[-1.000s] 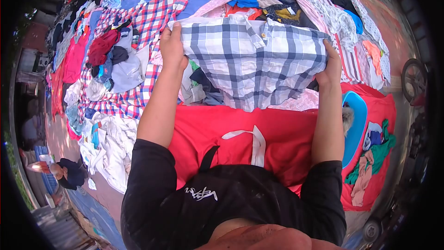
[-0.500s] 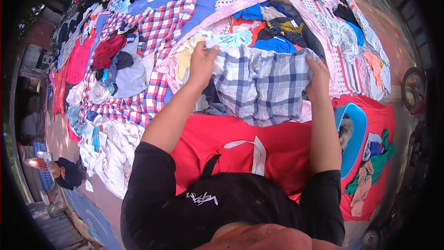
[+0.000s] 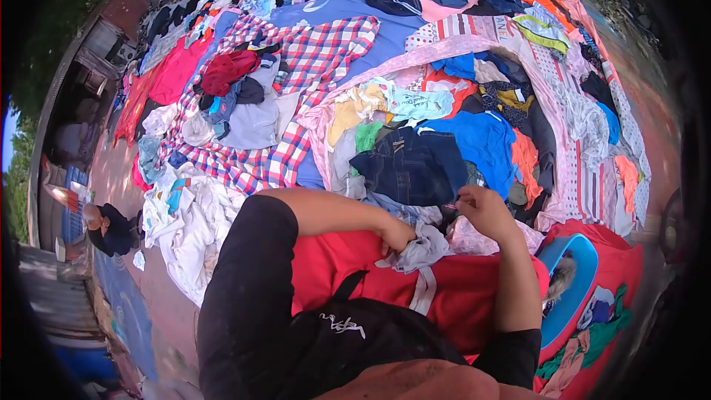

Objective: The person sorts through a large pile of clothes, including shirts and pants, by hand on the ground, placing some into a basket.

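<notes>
My left hand [image 3: 398,237] is closed on a light grey cloth [image 3: 426,250] lying over the red fabric [image 3: 474,274] at my lap. My right hand [image 3: 478,204] is at the near edge of the clothes pile, thumb and fingers pinched; what lies between them is too small to make out. Just beyond both hands is a dark denim garment [image 3: 411,167], with a blue cloth [image 3: 474,144] to its right. A pink patterned sheet [image 3: 318,115] curves around this pile.
A blue basin [image 3: 581,281] with something furry stands at my right. White clothes [image 3: 192,244] are heaped at my left, near a red checked cloth [image 3: 318,52]. A person [image 3: 111,230] in dark clothing is at the far left.
The grey checked garment no longer hangs between my hands. Both hands have come down nearer my lap, and the dark denim is uncovered. The view has shifted.
</notes>
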Action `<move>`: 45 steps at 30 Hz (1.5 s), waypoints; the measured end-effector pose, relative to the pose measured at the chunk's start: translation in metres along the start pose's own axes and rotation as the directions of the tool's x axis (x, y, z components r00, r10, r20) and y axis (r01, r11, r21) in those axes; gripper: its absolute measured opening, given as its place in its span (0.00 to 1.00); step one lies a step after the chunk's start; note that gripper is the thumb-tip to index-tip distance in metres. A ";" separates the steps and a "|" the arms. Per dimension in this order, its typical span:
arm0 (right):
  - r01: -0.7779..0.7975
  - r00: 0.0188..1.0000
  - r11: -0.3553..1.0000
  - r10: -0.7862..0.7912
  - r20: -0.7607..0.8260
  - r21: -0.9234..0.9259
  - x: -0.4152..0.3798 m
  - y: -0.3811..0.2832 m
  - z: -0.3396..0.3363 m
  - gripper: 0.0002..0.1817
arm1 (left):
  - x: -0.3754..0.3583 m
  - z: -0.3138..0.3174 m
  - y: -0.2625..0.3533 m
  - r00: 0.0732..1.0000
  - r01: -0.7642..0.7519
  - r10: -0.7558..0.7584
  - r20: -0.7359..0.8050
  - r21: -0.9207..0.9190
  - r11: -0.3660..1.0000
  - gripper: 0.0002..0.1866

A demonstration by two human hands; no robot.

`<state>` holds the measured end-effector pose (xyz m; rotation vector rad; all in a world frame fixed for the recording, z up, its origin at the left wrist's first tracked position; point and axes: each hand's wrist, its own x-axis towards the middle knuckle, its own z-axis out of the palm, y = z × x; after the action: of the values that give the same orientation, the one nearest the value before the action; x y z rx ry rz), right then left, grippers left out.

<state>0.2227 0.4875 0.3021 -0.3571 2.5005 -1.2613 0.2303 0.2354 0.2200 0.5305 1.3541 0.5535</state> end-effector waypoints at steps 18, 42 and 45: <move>-0.002 1.000 0.986 0.003 0.007 -0.168 0.012 -0.026 -0.008 0.21 | -0.034 -0.388 -0.184 -0.055 0.212 -0.156 -0.986 -0.164 0.963 0.18; 0.048 0.987 0.954 -0.001 0.158 -0.295 0.016 -0.029 -0.001 0.26 | 0.025 -0.360 -0.253 0.126 0.151 -0.089 -0.988 -0.070 0.986 0.16; 0.046 0.991 0.959 -0.009 0.131 -0.281 0.008 -0.028 0.004 0.24 | -0.006 -0.331 -0.190 0.450 -0.104 -0.226 -0.864 -0.301 0.948 0.15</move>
<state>0.2195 0.4655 0.3215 -0.5251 2.5725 -0.8569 -0.0862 0.0990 0.0552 -0.1699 2.2393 1.0608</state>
